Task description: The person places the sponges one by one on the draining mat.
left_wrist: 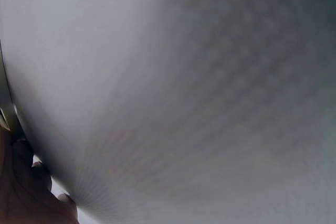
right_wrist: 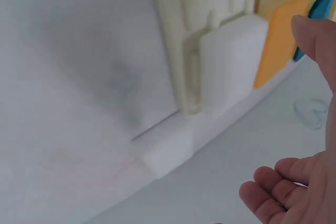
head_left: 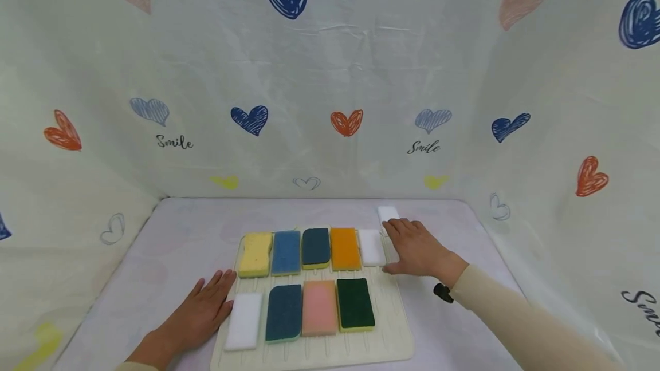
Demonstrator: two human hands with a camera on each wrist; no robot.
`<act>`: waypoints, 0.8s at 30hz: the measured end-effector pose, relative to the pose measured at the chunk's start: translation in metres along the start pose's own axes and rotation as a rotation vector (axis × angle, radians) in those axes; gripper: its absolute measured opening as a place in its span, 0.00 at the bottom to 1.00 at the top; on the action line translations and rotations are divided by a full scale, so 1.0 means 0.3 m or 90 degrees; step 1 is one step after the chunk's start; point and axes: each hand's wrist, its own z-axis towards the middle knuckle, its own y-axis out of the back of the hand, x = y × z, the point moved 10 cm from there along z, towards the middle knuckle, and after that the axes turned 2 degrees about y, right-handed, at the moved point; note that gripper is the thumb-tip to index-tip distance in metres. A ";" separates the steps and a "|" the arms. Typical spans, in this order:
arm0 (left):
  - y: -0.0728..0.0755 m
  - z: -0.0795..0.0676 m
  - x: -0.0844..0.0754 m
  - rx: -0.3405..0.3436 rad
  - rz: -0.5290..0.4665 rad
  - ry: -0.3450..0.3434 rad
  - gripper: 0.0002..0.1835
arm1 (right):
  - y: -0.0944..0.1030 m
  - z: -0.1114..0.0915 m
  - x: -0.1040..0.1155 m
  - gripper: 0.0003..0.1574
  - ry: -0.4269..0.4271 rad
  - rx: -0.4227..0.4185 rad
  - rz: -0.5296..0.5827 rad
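My left hand [head_left: 203, 309] rests at the left edge of a cream ribbed tray [head_left: 390, 325], fingers extended, beside a white sponge [head_left: 243, 322]. Over the tray's back right corner, my right hand [head_left: 416, 249] is spread with nothing in its grasp. Its fingers lie close to a second white sponge [head_left: 372, 248] on the tray and overlap a third white sponge [head_left: 388, 212] on the table behind. In the right wrist view, thumb and fingers are wide apart near the white sponge [right_wrist: 231, 61] and the orange sponge [right_wrist: 283, 40]. The left wrist view is mostly blurred grey.
The tray's back row also has yellow [head_left: 255, 254], blue [head_left: 286, 252] and dark blue [head_left: 316, 246] sponges. In front lie another dark blue sponge [head_left: 283, 314], a pink one [head_left: 319, 308] and a dark green one [head_left: 356, 303]. A heart-printed curtain [head_left: 309, 73] surrounds the table.
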 end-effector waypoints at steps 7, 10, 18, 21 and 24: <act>-0.006 0.003 0.006 -0.002 0.007 0.000 0.36 | -0.031 0.071 -0.172 0.68 -0.014 -0.006 -0.129; -0.009 0.003 0.014 -0.002 0.011 0.003 0.36 | -0.049 0.104 -0.205 0.67 -0.009 0.004 -0.147; -0.002 0.002 0.013 -0.013 0.001 -0.015 0.34 | -0.143 0.164 -0.276 0.65 -0.023 0.073 -0.122; -0.004 0.002 0.015 -0.014 -0.002 -0.022 0.34 | -0.174 0.182 -0.287 0.64 -0.026 0.091 -0.097; -0.010 0.006 0.026 -0.007 -0.001 -0.013 0.35 | -0.194 0.206 -0.292 0.63 -0.019 0.095 -0.080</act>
